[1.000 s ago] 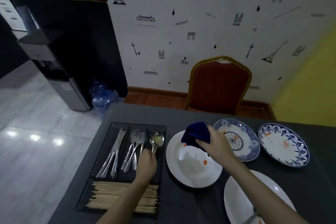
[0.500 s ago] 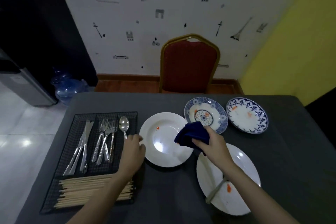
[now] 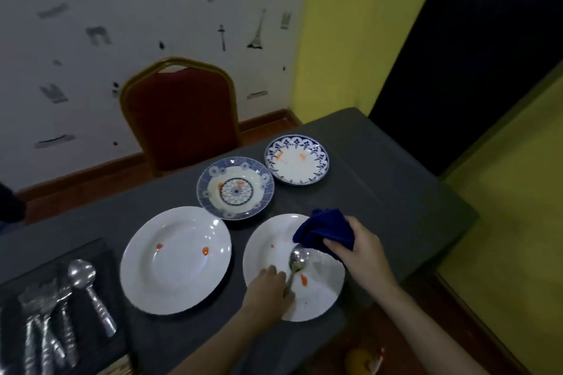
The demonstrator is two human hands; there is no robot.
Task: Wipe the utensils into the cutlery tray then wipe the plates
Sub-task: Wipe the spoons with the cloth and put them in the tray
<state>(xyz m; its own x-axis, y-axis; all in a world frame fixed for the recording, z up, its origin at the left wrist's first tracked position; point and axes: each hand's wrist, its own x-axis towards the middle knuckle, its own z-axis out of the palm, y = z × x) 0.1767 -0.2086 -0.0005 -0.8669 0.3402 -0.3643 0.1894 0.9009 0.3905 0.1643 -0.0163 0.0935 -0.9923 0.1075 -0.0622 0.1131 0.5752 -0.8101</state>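
Note:
My left hand (image 3: 269,286) grips the handle of a spoon (image 3: 297,262) that lies in the near right white plate (image 3: 316,298), which carries orange smears. My right hand (image 3: 362,248) holds a bunched dark blue cloth (image 3: 324,228) just above the spoon's bowl. A second white plate (image 3: 175,259) with two orange spots sits to the left. Two blue-patterned plates (image 3: 234,187) (image 3: 297,163) stand behind. The black wire cutlery tray (image 3: 58,310) at the lower left holds a spoon (image 3: 88,286), forks and knives.
The dark grey table (image 3: 380,192) ends close on the right, with a yellow wall beyond. A red chair with a gold frame (image 3: 179,116) stands at the far side. A yellow object (image 3: 361,359) lies on the floor below the table's near corner.
My left hand left the cutlery tray, crossed to the near right plate and took hold of the spoon there. My right hand moved the cloth right, over that plate. The view swung right.

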